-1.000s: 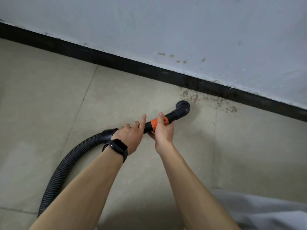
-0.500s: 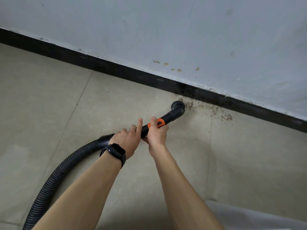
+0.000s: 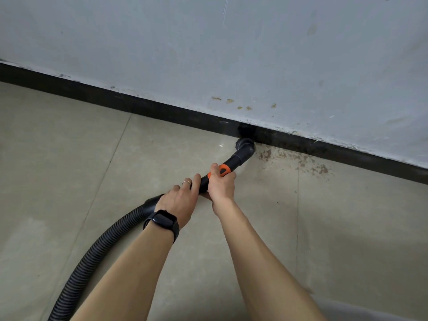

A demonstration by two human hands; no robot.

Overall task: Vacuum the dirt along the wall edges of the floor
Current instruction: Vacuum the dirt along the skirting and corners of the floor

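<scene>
Both hands held the black plastic vacuum tube (image 3: 234,159): the left hand (image 3: 180,200) wrapped round it, the right hand (image 3: 221,185) gripping its orange collar (image 3: 222,169). Its angled nozzle (image 3: 245,146) sat against the black skirting strip (image 3: 115,100), at the left end of the reddish-brown dirt (image 3: 301,161) lying along that strip. The sweep looked barely begun; next the nozzle would need sliding rightward, tight to the strip.

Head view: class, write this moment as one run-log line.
left hand: holds vacuum tube | right hand: grips orange collar | nozzle: at black skirting | dirt: on floor right of nozzle
</scene>
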